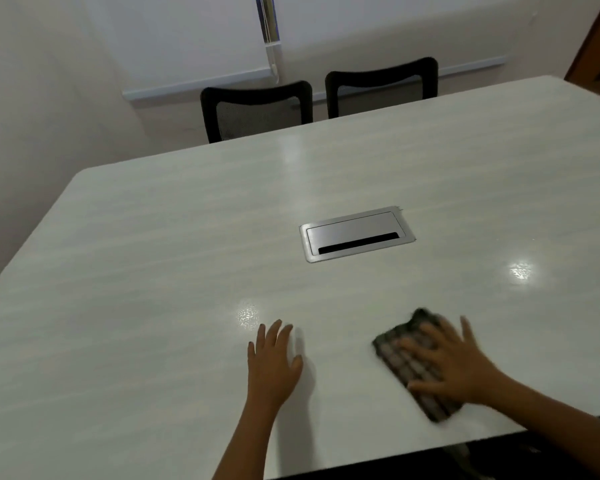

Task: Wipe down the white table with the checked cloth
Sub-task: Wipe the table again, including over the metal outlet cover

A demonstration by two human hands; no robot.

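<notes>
White table (153, 271), chairs (257, 109) behind | right hand (451, 365) flat on checked cloth (394, 344) | left hand (274, 362) flat

The table (153, 271) before me is white, with faint pale grey streaks along it, like a light wood grain. My cloth (390, 351) has a check pattern: dark green-black lines around greyish-pink squares. The hatch (356, 233) is silver-grey and its slot is black. The left chair (255, 110) and the right chair (381, 86) have black frames and dark grey mesh. The wall (49, 98) is cream-white, the blind (187, 36) white.
</notes>
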